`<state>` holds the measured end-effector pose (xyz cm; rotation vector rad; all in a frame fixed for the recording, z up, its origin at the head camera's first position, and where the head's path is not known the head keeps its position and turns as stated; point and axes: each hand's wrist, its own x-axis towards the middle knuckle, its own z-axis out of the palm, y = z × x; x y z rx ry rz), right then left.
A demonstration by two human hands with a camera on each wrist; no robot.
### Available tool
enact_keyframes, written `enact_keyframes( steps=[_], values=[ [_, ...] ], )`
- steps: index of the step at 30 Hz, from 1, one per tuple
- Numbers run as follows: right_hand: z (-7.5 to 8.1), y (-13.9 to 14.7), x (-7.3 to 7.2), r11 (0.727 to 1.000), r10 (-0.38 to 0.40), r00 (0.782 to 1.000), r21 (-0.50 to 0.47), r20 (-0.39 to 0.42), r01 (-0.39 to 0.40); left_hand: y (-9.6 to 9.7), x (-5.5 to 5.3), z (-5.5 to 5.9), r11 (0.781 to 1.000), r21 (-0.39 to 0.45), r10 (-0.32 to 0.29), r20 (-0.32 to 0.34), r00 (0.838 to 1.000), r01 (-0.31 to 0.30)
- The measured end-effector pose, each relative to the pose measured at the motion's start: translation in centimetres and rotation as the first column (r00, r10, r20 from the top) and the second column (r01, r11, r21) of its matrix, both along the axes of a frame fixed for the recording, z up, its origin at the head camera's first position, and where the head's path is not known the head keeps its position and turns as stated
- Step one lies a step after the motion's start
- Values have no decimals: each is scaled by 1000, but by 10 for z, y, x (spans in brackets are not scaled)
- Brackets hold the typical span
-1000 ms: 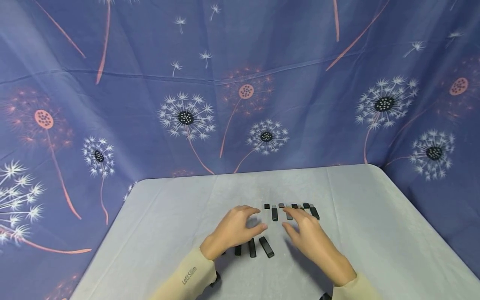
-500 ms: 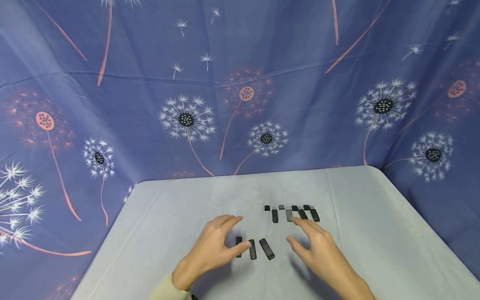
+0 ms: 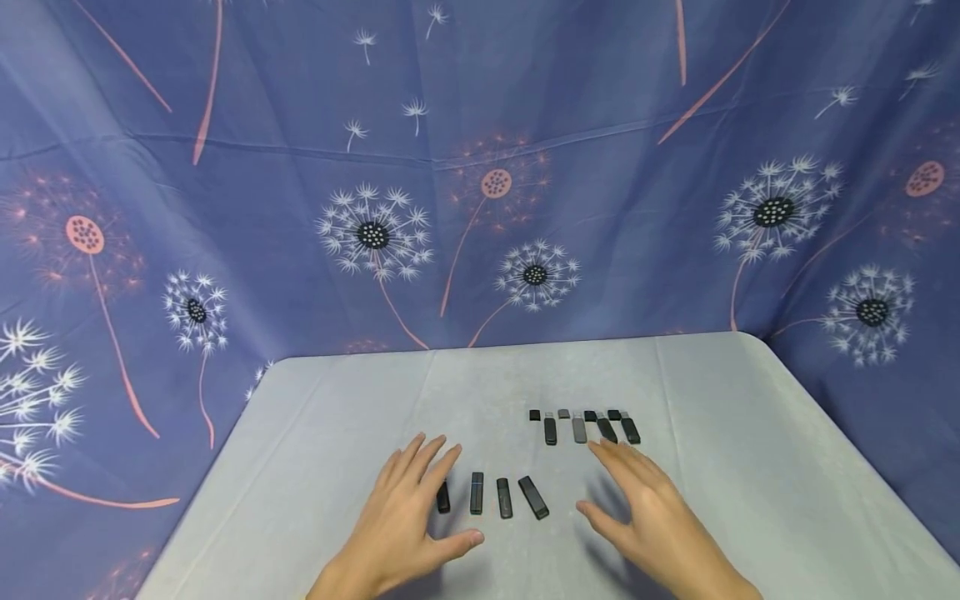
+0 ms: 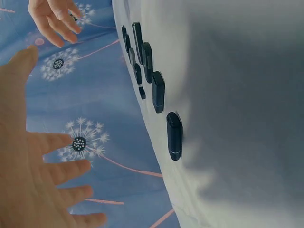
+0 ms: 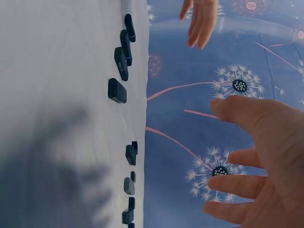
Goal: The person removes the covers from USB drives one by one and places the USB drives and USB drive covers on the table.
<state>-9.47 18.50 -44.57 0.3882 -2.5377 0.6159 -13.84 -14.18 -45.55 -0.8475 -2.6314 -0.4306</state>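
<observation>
My left hand (image 3: 401, 521) hovers over the front left of the table with fingers spread, holding nothing. Beside it lies a front row of several capped dark USB sticks: the leftmost USB stick (image 3: 443, 498) is partly covered by the index finger, and the rightmost USB stick (image 3: 533, 497) lies slanted. My right hand (image 3: 651, 518) is held above the table with loosely bent, parted fingers and nothing in them. Past its fingertips is a back row of several uncapped USB sticks, among them a grey USB stick (image 3: 579, 429) and a black USB stick (image 3: 551, 431), plugs facing away.
Small loose caps, such as a black cap (image 3: 535, 415) and a grey cap (image 3: 563, 414), lie behind the back row. A pale cloth covers the table (image 3: 360, 400). A blue dandelion-print curtain (image 3: 637, 250) rises along the table's far edge and sides.
My left hand has moved left and nearer to me, its fingers spreading and uncovering the front row. My right hand has drawn slightly back and right. The USB sticks have stayed put.
</observation>
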Motion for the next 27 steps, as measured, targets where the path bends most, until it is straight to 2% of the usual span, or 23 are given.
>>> enact_keyframes(
  steps=[6,11,14,19,22,27],
  values=[
    [-2,1,2,998,-2,1000,69,-5,2,-5,13,-6,994,-75,77,-54,996,-80],
    [-8,-4,0,1000,-13,1000,17,25,13,-4,18,-11,989,-80,126,-36,991,-128],
    [-12,-10,-1,998,-17,994,-53,104,23,-2,20,-13,988,-53,146,-20,989,-147],
    [-18,-23,-2,985,-16,963,-159,267,60,4,22,-14,987,-15,161,3,987,-161],
    [-22,-30,-6,975,-4,950,-208,314,73,8,22,-14,987,-7,162,19,987,-161],
    [-25,-41,-15,966,-7,922,-236,387,106,17,22,-14,992,0,123,19,992,-123]
  ],
)
